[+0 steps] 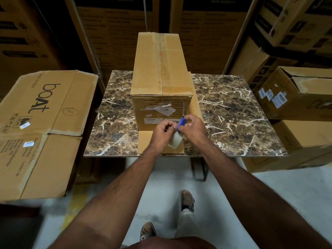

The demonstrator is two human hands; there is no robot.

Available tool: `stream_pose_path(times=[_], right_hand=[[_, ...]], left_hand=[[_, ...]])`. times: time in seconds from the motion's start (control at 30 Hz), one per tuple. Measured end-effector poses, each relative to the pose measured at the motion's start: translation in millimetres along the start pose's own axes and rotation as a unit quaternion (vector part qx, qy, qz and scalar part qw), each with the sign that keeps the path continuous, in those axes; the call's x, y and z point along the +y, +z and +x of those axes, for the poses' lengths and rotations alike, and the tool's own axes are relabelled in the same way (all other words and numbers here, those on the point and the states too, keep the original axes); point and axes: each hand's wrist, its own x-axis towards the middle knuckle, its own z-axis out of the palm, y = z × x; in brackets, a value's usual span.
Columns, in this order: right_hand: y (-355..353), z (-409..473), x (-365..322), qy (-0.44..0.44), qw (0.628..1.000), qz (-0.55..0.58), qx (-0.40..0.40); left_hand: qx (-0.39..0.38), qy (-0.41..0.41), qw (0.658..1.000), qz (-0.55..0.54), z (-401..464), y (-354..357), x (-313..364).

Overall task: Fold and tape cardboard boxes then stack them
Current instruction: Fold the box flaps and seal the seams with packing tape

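On the marble table (233, 108), taped box (161, 72) lengthwise away, right grip (193, 127) clamping upright scissors (181, 123), left grip (162, 130) pinching tape (175, 141).

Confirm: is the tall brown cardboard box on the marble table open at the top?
No: the tall brown cardboard box has its top flaps shut under tape.

the left hand (162, 131) hides most of the tape piece (175, 141); labels (158, 108) on the box (161, 83) are unreadable.
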Motion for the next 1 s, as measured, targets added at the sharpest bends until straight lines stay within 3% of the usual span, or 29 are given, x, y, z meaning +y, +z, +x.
stream_pose_path(times=[0.23,0.37,0.57,0.7,0.83,1.0], right_hand=[[-4,1,8,-0.044,0.999,-0.011,0.0],[-5,2,12,-0.098,0.994,-0.048,-0.018],[-12,-2,22,-0.145,0.989,0.017,0.029],[-17,3,23,-0.155,0.978,0.076,0.118],[-30,14,17,-0.165,0.979,0.061,0.102],[-43,21,-5,-0.18,0.973,0.08,0.123]], left_hand=[[0.026,-0.001,0.999,0.048,5,10,2],[0.003,-0.065,0.998,0.002,6,6,6],[0.005,-0.078,0.997,0.005,14,13,22],[0.002,-0.068,0.997,0.028,16,18,30],[0.007,-0.015,0.997,0.077,6,21,29],[0.024,0.001,0.999,0.025,13,23,67]])
